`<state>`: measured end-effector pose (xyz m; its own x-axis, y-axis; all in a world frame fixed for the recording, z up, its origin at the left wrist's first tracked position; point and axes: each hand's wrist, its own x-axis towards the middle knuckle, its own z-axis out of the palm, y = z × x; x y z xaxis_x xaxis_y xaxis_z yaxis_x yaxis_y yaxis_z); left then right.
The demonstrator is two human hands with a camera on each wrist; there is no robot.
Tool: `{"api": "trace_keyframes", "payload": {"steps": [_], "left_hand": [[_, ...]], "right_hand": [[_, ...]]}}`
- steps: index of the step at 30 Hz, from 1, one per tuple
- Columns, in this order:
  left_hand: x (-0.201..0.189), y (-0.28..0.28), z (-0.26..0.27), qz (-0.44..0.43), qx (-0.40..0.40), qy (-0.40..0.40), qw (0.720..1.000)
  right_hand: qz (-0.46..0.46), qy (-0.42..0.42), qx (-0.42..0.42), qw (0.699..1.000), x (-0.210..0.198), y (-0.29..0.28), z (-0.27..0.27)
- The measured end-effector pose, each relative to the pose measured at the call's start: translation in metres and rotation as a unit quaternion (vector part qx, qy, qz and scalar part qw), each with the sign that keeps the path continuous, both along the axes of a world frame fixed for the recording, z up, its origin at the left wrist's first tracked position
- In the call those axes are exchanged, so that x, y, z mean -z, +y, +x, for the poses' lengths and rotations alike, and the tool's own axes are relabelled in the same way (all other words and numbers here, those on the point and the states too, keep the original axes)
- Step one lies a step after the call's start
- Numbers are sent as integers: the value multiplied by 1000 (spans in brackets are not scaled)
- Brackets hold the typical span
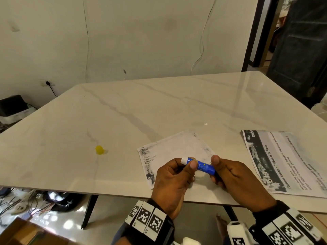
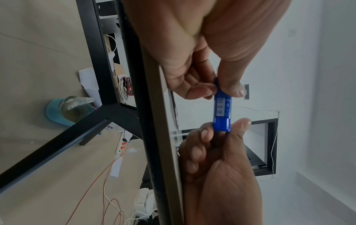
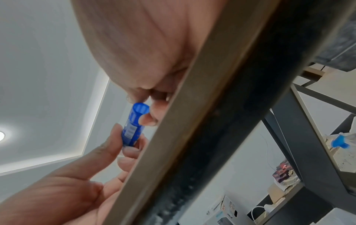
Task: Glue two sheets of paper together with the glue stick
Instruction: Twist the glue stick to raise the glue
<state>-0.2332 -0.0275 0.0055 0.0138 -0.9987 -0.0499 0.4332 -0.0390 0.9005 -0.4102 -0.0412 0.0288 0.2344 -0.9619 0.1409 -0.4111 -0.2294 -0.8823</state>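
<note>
1. The glue stick [image 1: 200, 166] is a blue tube held level between both hands, just above the near edge of the worktop [image 1: 159, 106]. Its white tip points left and the cap is off.
2. The left hand [image 1: 174, 181] pinches the tip end between thumb and fingers [image 1: 193, 164]. The right hand [image 1: 233, 175] grasps the blue base end with thumb and curled fingers, as if to twist the glue up; that is a guess.
3. A small sheet [image 1: 173, 152], blank in the middle with smudged print at its left edge, lies flat right under the hands.
4. A larger printed sheet [image 1: 286, 163] lies flat to the right, well apart from the first.
5. A yellow cap [image 1: 99, 149] stands alone on the worktop, far to the left.
6. Progress: the stick is opened and in hand. I cannot tell whether any glue is on the paper. Spreading the glue, laying one sheet on the other and pressing them down look to be left.
</note>
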Motion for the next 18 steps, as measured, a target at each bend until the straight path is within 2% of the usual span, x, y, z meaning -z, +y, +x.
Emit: {"api": "trace_keyframes", "payload": {"steps": [4,11,15,18], "left_hand": [[-3,1,1,8,8,28,1000],[-7,3,0,13,7,8,1000],[-4,2,1,8,3,3,1000],[-1,0,1,7,1,-2,1000]], "right_hand": [[-39,4,-30,999,3,1,-3],[-62,40,-22,997,6,1,-4],[-59,74,-27,995,5,0,-2],[-44,63,-25,997,7,-2,-1]]}}
